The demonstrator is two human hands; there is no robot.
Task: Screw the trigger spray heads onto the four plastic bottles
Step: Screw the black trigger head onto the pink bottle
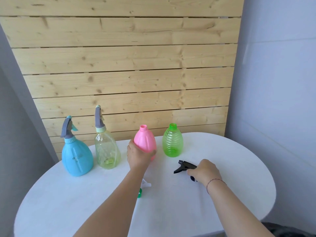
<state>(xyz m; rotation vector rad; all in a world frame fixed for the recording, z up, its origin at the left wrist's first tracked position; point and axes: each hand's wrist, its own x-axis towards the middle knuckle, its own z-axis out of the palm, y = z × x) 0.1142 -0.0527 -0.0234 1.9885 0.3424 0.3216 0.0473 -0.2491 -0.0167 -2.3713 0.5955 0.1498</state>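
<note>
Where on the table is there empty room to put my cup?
The near part of the white table, in front of the blue bottle, is bare. So is the right side, past the green bottle and the right hand. The back row is crowded, and a white-and-green spray head lies between the arms.

— What is the left hand [139,155] doing?
— It is reaching out toward twelve o'clock, forearm stretched long, fingers wrapping around the lower body of the pink bottle [145,140].
— And the right hand [204,171]?
— It is lying palm down toward one o'clock, fingers curling over the black trigger spray head [184,166], a thin red thread circling its wrist.
</note>
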